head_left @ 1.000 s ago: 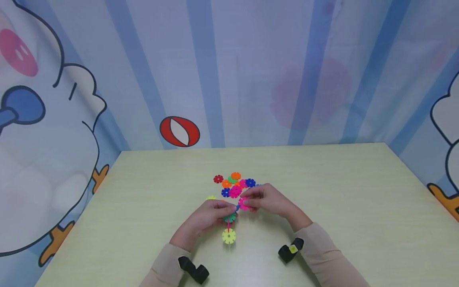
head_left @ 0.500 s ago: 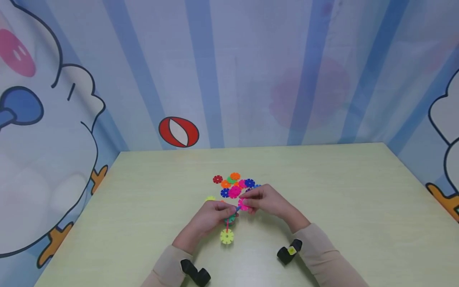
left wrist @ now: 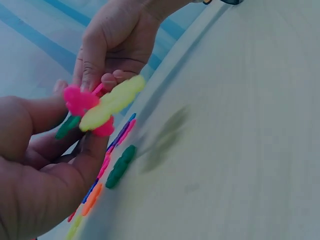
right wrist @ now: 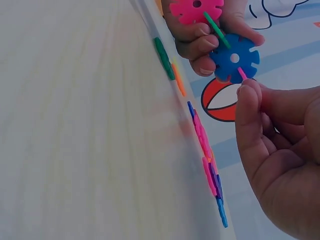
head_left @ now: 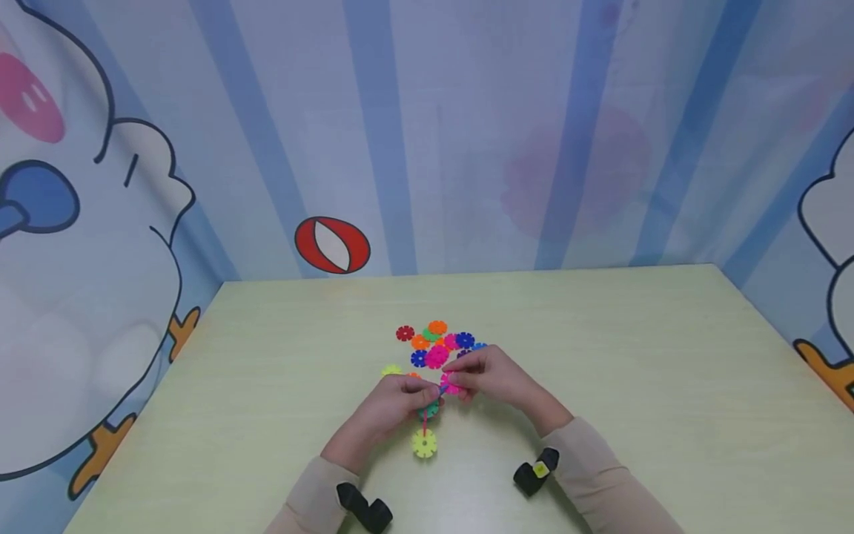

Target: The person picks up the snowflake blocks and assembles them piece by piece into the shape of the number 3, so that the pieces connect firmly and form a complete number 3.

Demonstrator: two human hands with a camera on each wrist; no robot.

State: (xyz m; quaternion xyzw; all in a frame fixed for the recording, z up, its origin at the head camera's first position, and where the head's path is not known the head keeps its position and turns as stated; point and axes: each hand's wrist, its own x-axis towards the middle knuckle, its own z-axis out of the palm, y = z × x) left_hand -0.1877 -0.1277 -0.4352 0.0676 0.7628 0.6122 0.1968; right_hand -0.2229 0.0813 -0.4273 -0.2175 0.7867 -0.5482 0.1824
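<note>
Both hands meet above the table on a small chain of notched plastic snowflake discs. My left hand (head_left: 390, 404) grips the joined discs by thumb and fingers. Among them are a yellow disc (head_left: 424, 443) hanging lowest, a green disc (head_left: 429, 409) and a blue disc (right wrist: 234, 58). My right hand (head_left: 500, 380) pinches a pink disc (head_left: 450, 383) between thumb and forefinger. In the right wrist view that disc shows edge-on, its rim touching the blue disc's notched edge; how deep it sits cannot be told. The left fingers partly hide the joined discs.
Several loose discs lie just beyond the hands, among them a dark red disc (head_left: 405, 334), an orange disc (head_left: 437, 327) and a pink disc (head_left: 437, 357). A green disc (left wrist: 120, 166) lies near the left hand. The pale table (head_left: 634, 356) ends at a printed backdrop (head_left: 467, 148).
The right hand and its pink disc have shifted slightly left and down, closer to the left hand. The hanging yellow disc has swayed a little and sits slightly lower.
</note>
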